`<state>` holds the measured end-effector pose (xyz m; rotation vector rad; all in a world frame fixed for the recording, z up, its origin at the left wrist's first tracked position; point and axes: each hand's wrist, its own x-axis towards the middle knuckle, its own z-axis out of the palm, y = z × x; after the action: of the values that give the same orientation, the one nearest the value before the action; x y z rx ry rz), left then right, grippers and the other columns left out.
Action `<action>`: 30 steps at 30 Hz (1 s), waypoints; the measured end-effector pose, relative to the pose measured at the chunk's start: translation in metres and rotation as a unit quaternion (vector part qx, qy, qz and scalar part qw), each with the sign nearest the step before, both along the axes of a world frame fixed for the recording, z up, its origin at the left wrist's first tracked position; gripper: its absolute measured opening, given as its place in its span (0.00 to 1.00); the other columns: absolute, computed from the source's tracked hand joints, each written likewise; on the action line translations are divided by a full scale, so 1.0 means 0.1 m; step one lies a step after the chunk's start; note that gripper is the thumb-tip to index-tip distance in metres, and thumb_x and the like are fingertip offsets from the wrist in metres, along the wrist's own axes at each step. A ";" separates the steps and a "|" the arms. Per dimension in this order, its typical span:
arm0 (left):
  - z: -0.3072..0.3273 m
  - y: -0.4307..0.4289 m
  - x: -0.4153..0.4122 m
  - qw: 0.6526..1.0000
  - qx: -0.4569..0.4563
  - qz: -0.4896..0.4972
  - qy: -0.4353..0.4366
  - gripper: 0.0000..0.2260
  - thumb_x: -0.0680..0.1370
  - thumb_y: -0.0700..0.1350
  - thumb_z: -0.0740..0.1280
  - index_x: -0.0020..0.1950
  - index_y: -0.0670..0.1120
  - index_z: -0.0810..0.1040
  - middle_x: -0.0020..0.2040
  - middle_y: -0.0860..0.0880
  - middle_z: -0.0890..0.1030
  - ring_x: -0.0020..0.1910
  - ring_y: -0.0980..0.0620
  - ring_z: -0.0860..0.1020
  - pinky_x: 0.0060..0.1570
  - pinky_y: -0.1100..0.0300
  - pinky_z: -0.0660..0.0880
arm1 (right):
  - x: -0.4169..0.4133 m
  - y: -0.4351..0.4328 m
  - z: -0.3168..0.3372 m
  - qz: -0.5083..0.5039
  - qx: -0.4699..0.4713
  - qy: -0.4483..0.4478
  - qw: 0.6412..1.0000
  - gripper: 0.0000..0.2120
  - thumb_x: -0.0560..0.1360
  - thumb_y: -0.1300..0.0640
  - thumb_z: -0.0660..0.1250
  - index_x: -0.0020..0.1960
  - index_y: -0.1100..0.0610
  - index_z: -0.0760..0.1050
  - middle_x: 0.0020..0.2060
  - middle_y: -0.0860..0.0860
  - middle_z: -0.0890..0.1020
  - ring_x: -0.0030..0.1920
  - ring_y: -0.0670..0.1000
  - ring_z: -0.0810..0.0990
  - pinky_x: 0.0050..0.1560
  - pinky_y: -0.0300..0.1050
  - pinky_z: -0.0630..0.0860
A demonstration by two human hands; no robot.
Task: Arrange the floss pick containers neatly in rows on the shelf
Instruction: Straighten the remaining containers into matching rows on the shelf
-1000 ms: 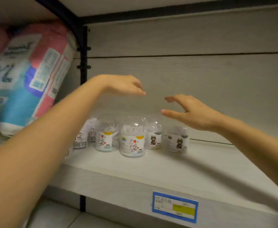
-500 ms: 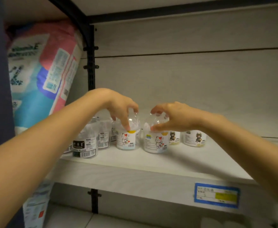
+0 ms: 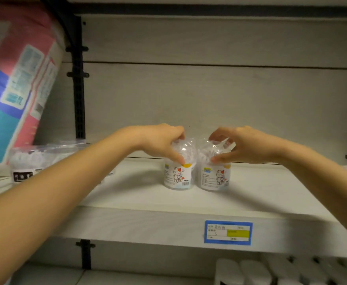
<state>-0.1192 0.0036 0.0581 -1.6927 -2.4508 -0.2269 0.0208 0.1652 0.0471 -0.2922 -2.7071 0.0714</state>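
Note:
Two clear floss pick containers with cartoon cat labels stand upright side by side on the white shelf [image 3: 139, 194]. My left hand [image 3: 160, 141] grips the domed lid of the left container [image 3: 178, 175]. My right hand [image 3: 244, 146] grips the lid of the right container [image 3: 215, 177]. The two containers stand close together, nearly touching, near the shelf's middle. Further containers [image 3: 22, 167] with black labels sit at the far left, partly hidden behind my left forearm.
A large pink and blue soft package [image 3: 14, 83] leans at the upper left beside a black shelf upright [image 3: 79, 99]. A blue price tag [image 3: 228, 232] is on the shelf's front edge. White rolls [image 3: 271, 270] lie on the lower shelf at right.
Both hands came down from mid-air and closed on the lids of two cat-label containers. Those two now stand apart from the other containers, which sit further left in view.

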 end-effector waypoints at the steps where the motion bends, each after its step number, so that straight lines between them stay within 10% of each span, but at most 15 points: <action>1: -0.02 0.02 -0.01 1.000 0.013 -0.006 -0.006 0.27 0.73 0.53 0.69 0.68 0.45 0.65 0.66 0.48 0.72 0.62 0.50 0.71 0.59 0.60 0.68 | 0.00 0.04 -0.02 0.001 -0.004 0.007 1.000 0.26 0.68 0.46 0.72 0.63 0.50 0.71 0.60 0.48 0.77 0.54 0.50 0.77 0.55 0.44 0.74; 12: 0.06 0.16 0.00 0.993 0.085 0.022 -0.072 0.26 0.76 0.63 0.57 0.68 0.48 0.69 0.68 0.51 0.71 0.66 0.51 0.69 0.63 0.58 0.65 | -0.07 0.21 -0.02 0.020 -0.117 0.065 0.991 0.31 0.69 0.37 0.64 0.68 0.49 0.67 0.66 0.45 0.72 0.64 0.49 0.72 0.61 0.42 0.68; 18: 0.13 0.61 -0.05 0.989 0.001 0.069 -0.130 0.18 0.82 0.49 0.48 0.67 0.43 0.68 0.73 0.44 0.65 0.66 0.49 0.67 0.64 0.57 0.63 | -0.40 0.29 0.04 -0.018 -0.201 0.010 0.979 0.33 0.74 0.34 0.54 0.73 0.51 0.62 0.73 0.48 0.65 0.71 0.50 0.64 0.70 0.45 0.59; 30: 0.06 0.60 -0.18 0.984 -0.027 0.090 -0.151 0.31 0.67 0.57 0.53 0.69 0.50 0.68 0.69 0.43 0.70 0.61 0.43 0.72 0.60 0.50 0.70 | -0.42 0.18 0.01 -0.025 -0.265 -0.033 0.963 0.22 0.78 0.45 0.55 0.69 0.49 0.67 0.69 0.49 0.69 0.62 0.52 0.70 0.54 0.46 0.71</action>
<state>-0.1370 0.0634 0.0637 -1.5420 -2.8320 -0.4264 -0.0215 0.1836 0.0482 -0.5243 -2.6974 0.7891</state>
